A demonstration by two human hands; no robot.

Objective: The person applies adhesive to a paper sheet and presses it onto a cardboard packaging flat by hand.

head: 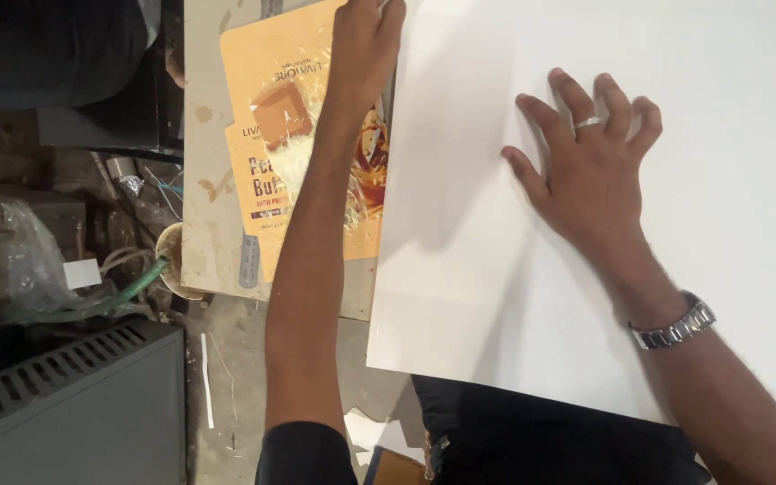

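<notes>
One large white sheet fills the table from centre out to 3 o'clock. My right hand presses flat on it, fingers spread, gripping nothing. My left hand, at 12 o'clock, is curled at the sheet's edge; I cannot tell its hold. One orange printed sheet lies at 10 o'clock on the stained board. Cluttered floor at 8 o'clock.

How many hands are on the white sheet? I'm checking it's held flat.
2. The right hand lies spread flat on the middle of the white sheet. The left hand rests at its left edge, fingertips cut off by the frame.
</notes>
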